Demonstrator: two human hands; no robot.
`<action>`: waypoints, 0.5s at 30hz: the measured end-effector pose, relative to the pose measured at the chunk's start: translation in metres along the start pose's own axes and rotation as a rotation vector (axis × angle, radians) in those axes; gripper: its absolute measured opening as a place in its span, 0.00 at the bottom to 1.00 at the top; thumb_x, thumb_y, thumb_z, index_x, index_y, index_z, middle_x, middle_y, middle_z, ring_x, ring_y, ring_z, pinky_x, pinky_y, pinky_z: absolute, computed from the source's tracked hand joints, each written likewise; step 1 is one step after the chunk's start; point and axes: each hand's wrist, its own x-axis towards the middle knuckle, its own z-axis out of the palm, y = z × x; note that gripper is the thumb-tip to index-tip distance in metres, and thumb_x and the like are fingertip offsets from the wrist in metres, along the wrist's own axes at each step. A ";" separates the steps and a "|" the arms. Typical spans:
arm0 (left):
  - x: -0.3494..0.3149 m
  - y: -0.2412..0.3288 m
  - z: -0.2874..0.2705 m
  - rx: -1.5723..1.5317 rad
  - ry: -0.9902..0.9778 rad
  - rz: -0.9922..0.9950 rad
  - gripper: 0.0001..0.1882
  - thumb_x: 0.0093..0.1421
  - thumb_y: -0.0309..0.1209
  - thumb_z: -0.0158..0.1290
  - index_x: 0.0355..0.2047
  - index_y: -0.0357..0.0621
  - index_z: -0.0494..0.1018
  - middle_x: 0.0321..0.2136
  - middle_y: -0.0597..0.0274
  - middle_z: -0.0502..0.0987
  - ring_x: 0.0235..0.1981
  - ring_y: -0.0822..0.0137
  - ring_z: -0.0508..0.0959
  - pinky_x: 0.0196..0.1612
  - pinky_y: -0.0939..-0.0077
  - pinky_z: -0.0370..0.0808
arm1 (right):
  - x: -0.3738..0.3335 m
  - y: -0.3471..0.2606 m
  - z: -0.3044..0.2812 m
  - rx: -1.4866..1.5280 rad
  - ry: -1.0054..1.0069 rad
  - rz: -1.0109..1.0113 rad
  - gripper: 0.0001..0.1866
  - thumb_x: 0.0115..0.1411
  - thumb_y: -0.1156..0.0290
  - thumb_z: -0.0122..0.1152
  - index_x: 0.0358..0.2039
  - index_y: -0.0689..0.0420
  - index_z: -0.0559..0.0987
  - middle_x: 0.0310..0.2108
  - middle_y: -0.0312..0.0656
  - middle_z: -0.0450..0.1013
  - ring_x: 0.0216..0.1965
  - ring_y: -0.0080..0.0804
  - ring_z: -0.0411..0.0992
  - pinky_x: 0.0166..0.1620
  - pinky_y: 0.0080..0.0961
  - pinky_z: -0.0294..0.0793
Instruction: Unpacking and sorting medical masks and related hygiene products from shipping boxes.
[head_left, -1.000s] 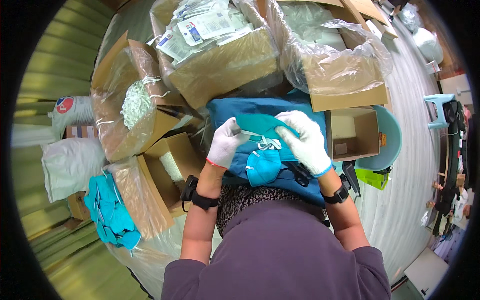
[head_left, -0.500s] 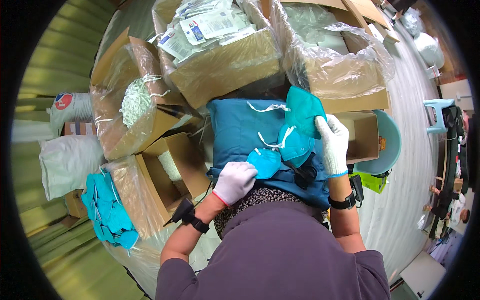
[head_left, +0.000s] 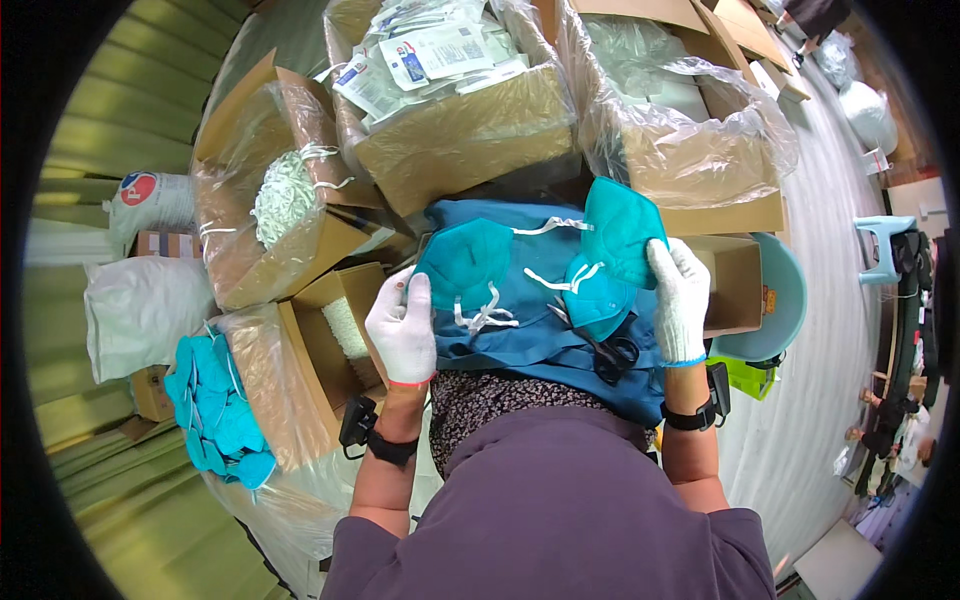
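My left hand [head_left: 402, 325], in a white glove, pinches the left edge of a teal face mask [head_left: 465, 262] with white straps. A second teal mask [head_left: 622, 232] is gripped at its right edge by my gloved right hand [head_left: 682, 300]. White strap stretches between these two masks. Below the right one, another teal mask [head_left: 595, 312] rests on the blue cloth [head_left: 545, 345] over my lap, a loose strap on top of it. Black-handled scissors [head_left: 614, 356] lie on the cloth just beneath that mask, near my right wrist.
Ahead stand cardboard boxes lined with clear plastic: one with flat white packets [head_left: 440, 55], one with plastic-wrapped contents [head_left: 660, 75]. A box at left holds a bundle of white straps [head_left: 285, 200]. Teal masks are piled [head_left: 220, 415] at far left. A blue basin [head_left: 785, 300] stands right.
My left hand has moved left and up and now holds a mask spread open on the left side. The right hand has shifted slightly down and right with its mask.
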 end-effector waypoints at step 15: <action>0.006 0.010 0.023 -0.161 -0.013 0.046 0.11 0.66 0.29 0.54 0.43 0.32 0.76 0.32 0.69 0.78 0.28 0.81 0.73 0.31 0.88 0.69 | -0.008 -0.026 0.024 -0.066 -0.065 0.077 0.06 0.64 0.72 0.60 0.36 0.61 0.80 0.26 0.28 0.73 0.23 0.10 0.64 0.24 0.11 0.62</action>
